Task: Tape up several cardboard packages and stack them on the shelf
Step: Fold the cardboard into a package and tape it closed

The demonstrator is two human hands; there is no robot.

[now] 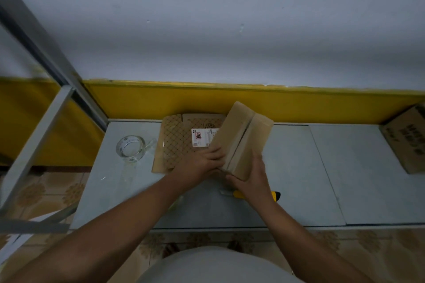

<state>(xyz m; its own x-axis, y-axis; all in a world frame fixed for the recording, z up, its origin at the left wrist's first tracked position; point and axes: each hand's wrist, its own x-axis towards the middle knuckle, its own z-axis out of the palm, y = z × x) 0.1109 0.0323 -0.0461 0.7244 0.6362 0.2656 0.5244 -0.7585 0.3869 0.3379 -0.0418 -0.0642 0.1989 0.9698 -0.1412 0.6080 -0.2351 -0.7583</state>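
A small plain cardboard box (243, 135) is lifted and tilted above the grey table (299, 167), its two top flaps meeting at a centre seam. My left hand (200, 163) grips its left side near the lower end. My right hand (250, 178) holds its lower right corner from beneath. A roll of clear tape (131, 149) lies on the table to the left. A flattened patterned cardboard package (181, 142) with a white label lies behind the box.
A yellow utility knife (276, 195) lies on the table under my right wrist. A larger printed cardboard box (407, 138) sits at the table's right end. A grey metal shelf frame (39, 108) stands at the left. A yellow wall band runs behind.
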